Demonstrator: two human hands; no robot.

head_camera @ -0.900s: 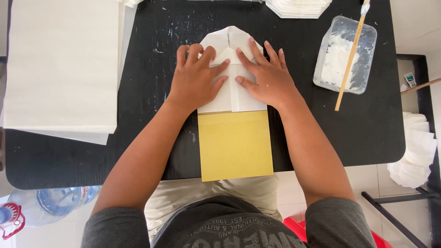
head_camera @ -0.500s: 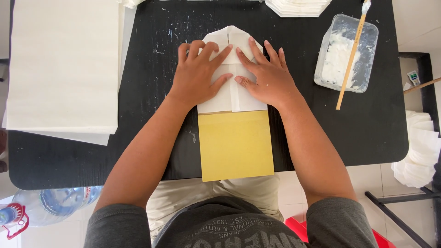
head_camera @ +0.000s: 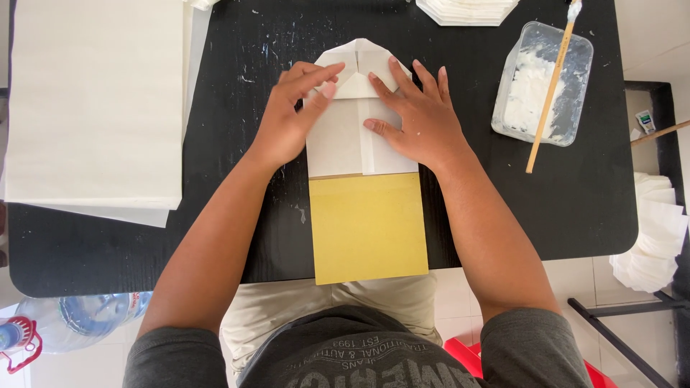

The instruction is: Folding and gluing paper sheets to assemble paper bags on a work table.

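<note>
1. We're seated at a black rectangular table (head_camera: 575,208) w/ rounded corners, looking straight down at both hands on a white folded paper piece (head_camera: 343,136) whose far end comes to a point.
2. That paper lies near the table's middle, its near half resting on a flat mustard-yellow card (head_camera: 368,230) that overhangs the near table edge above our lap.
3. Left hand (head_camera: 287,122): fingers curled, thumb and fingertips pinching the left slanted flap near the point — gripping the paper edge, not pressing flat.
4. Right hand (head_camera: 424,118): fingers spread and released, palm down, pinning the right half and the centre seam; it grips nothing.
5. To our left, a tall stack of plain white paper sheets (head_camera: 93,100). To our right, a clear plastic tub of white paste (head_camera: 535,90) w/ a wooden-handled brush (head_camera: 550,90) laid across it. At the far edge, a pile of finished white folded pieces (head_camera: 467,8); more white paper (head_camera: 658,230) sits beyond the table's right side.
6. Risks, as we judge them: the pinched flap could crease crooked if the right hand shifts; the yellow card could slide off the edge since it overhangs; any wet paste on our fingers — can't tell if there is — would smear the white face.
</note>
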